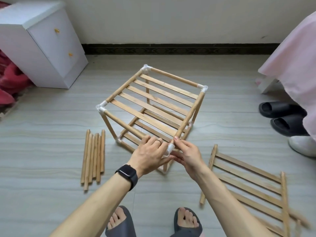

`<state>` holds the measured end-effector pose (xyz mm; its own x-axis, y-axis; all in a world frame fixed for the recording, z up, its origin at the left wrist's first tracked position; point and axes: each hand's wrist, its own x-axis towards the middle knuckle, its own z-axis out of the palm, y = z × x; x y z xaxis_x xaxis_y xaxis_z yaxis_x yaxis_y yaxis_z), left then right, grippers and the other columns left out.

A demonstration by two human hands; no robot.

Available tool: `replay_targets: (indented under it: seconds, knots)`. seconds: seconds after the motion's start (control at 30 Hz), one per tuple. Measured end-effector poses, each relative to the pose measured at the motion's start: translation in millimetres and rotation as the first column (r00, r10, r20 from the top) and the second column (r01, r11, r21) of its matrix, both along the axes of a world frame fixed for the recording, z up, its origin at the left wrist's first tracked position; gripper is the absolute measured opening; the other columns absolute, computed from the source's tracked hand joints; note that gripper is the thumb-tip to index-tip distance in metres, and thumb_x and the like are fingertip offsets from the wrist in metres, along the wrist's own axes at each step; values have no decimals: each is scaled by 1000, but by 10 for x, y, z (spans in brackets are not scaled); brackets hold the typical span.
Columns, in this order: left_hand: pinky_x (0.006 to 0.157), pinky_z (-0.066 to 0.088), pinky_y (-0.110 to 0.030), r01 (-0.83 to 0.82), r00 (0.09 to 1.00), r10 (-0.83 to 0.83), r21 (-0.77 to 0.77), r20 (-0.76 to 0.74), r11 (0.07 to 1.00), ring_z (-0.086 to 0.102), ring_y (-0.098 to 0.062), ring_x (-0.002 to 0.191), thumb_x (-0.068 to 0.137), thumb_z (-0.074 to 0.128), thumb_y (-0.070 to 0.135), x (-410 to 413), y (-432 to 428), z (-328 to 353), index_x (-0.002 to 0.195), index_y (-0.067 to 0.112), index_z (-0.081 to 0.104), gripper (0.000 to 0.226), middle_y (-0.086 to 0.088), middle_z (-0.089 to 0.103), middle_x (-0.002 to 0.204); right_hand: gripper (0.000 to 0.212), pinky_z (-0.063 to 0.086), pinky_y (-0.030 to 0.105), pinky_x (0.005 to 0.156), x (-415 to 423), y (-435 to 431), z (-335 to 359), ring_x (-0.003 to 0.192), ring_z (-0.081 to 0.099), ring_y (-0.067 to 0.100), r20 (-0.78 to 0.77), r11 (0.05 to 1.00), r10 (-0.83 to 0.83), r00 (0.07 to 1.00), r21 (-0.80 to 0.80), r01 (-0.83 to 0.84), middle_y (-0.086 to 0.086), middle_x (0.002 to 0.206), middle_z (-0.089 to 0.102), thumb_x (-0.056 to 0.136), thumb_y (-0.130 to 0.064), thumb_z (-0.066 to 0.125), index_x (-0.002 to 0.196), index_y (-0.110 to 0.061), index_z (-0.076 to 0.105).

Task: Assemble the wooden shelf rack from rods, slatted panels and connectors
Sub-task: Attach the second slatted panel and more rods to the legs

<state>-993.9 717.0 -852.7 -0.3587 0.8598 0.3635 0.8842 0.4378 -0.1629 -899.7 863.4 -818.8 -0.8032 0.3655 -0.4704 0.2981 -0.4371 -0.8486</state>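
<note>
- Grey tiled floor [51, 151] met by a pale wall; a white cabinet [44, 48] was seen at back left, a pink cloth [294, 57] at right, black slippers [280, 109] beside it.
- Rack [124, 87] was stood mid-floor as an open cube: top panel [145, 117] and bottom panel [164, 118] slatted, white connectors [203, 88] at the corners.
- Left hand [148, 151], watch [128, 175] worn on its wrist, was wrapped over the near end of the front rod [125, 124], next to the corner connector [171, 148].
- Side rod [189, 115] was pinched by the right hand [186, 151] just above that connector.
- Loose rods [94, 158] were laid bundled on the floor left of the rack, not touching it.
- Spare slatted panels [248, 185] were laid on the floor at right.
</note>
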Motion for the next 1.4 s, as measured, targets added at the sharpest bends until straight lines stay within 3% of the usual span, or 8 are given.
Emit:
replay_targets:
  seconds: [0.4, 0.7, 0.9, 1.03, 1.17, 1.27, 1.33, 1.4]
  knots:
    - [75, 46, -40, -95, 992, 106, 150, -70, 984, 56, -28, 70, 96, 51, 47, 25, 57, -29, 79, 16, 59, 36, -4, 58, 71, 29, 54, 30, 66, -68, -175, -138, 75, 65, 20, -6, 978, -199, 980, -71, 198, 11, 82, 66, 92, -33, 74, 95, -4, 76]
    - [76, 44, -41, -137, 990, 142, 146, -25, 980, 54, -28, 68, 102, 37, 47, 16, 49, -42, 77, 15, 56, 45, -4, 55, 71, 23, 53, 26, 59, -43, -249, -64, 57, 60, 13, -39, 986, -144, 989, -92, 140, 1, 61, 59, 98, -25, 67, 78, -11, 65]
    - [82, 50, -35, 87, 975, -99, 72, 198, 994, 57, -22, 88, 91, 48, 69, -125, -107, 159, 114, 15, 54, 59, -4, 60, 107, 28, 53, 31, 75, -48, 88, -47, 75, 66, 20, 28, 985, 17, 999, 170, -21, 7, 76, 73, 99, -32, 64, 80, -13, 73]
    - [80, 53, -39, -26, 960, 51, -97, 276, 995, 62, -27, 94, 85, 68, 51, -343, -283, 359, 135, 18, 40, 66, -8, 53, 133, 32, 54, 34, 72, 89, 382, -55, 75, 67, 22, 123, 943, -3, 992, 332, -38, 3, 73, 72, 99, -37, 62, 81, -12, 70]
    - [78, 51, -40, -217, 903, 282, -222, 323, 950, 62, -32, 94, 86, 65, 17, -336, -194, 561, 142, 19, 35, 63, -13, 34, 154, 33, 52, 37, 85, 281, 506, 70, 100, 64, 17, 92, 597, -245, 965, 798, 76, -4, 109, 64, 94, -48, 64, 110, -18, 60]
    - [84, 54, -41, -171, 924, 242, -245, 296, 954, 57, -31, 114, 80, 62, 12, -242, -94, 550, 142, 19, 38, 67, -9, 39, 153, 67, 45, 37, 99, 288, 356, 245, 120, 51, 20, -58, 204, 8, 998, 977, 55, 3, 132, 53, 89, -61, 58, 137, -15, 48]
    - [100, 46, -41, -208, 919, 280, -262, 276, 942, 48, -28, 130, 78, 64, 19, -263, -146, 544, 145, 21, 39, 71, -6, 43, 152, 95, 30, 43, 116, 210, 292, 235, 143, 32, 22, 268, -108, 220, 938, 962, -250, 5, 155, 38, 83, -74, 52, 154, -14, 32]
    - [112, 36, -42, -273, 900, 353, -301, 257, 914, 38, -27, 140, 78, 64, 22, -370, -270, 537, 150, 24, 33, 79, -4, 40, 154, 107, 9, 49, 124, 101, 303, 211, 155, 3, 21, 564, -286, 205, 800, 816, -503, 2, 167, 14, 82, -73, 54, 161, -16, 9]
